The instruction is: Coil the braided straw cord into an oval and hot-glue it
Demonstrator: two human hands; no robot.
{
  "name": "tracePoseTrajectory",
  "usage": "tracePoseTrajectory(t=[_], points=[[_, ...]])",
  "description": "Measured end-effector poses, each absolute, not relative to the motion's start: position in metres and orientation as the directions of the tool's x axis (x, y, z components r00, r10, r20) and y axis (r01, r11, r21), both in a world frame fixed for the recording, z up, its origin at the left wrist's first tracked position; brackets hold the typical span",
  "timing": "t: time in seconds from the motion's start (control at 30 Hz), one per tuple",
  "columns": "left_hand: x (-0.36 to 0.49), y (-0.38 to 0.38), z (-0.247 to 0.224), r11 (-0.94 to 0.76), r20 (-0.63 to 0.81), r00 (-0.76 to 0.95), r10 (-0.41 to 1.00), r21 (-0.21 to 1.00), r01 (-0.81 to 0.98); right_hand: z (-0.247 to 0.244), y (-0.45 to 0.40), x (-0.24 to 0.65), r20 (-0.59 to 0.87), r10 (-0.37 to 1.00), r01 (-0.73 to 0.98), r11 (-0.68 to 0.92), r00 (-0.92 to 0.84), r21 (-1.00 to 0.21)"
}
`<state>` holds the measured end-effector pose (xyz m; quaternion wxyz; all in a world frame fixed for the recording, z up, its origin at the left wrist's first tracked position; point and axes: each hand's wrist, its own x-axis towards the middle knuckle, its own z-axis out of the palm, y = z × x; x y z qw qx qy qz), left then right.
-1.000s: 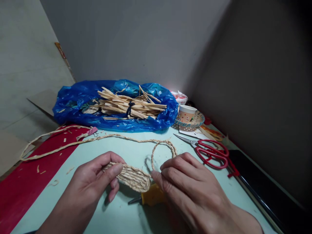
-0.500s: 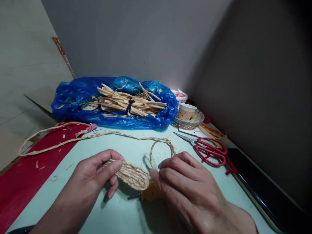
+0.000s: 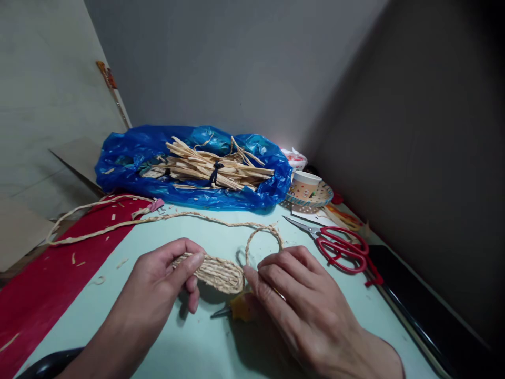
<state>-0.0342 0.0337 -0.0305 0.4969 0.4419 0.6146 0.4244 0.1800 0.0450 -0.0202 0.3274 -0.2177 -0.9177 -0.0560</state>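
Between the thumb and fingers of my left hand [image 3: 169,273] is a flat oval coil of braided straw [image 3: 221,275], its right end sticking out. My right hand [image 3: 303,300] is closed at the coil's right end, fingers pinched on the straw braid [image 3: 248,245], which loops up behind the fingertips. From that loop the braid runs left across the table. A pink clip [image 3: 154,205] sits on the strand at the far left. Below the coil lies a yellow tool with a dark pointed nozzle [image 3: 240,308], partly hidden by my right hand.
A blue plastic bag [image 3: 189,199] with a tied straw bundle [image 3: 221,169] lies at the back. Red-handled scissors [image 3: 341,247] and a dark flat device [image 3: 418,300] are at right. A paper cup [image 3: 305,185] stands in a small basket [image 3: 325,195]. Straw scraps litter the red cloth [image 3: 79,279].
The view has shifted slightly, so the scene sits a little to the right. The coil is a bit higher, and both hands keep their grip.
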Motion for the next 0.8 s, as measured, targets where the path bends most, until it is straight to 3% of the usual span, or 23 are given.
tracePoseTrajectory(t=[0.27,0.5,0.8], points=[[-0.03,0.027,-0.027,0.185,-0.177,-0.109,0.978,0.981,0.065,-0.018,0.045,0.181,0.691,0.404,0.54,0.841,-0.6,-0.023],[-0.025,0.023,-0.02,0.139,-0.112,-0.218,0.97,0.984,0.114,-0.019,0.047,0.179,0.712,0.397,0.524,0.851,-0.58,-0.048],[-0.036,0.026,-0.016,0.177,-0.172,-0.078,0.982,0.983,0.057,-0.019,0.053,0.18,0.698,0.435,0.541,0.837,-0.568,-0.081]])
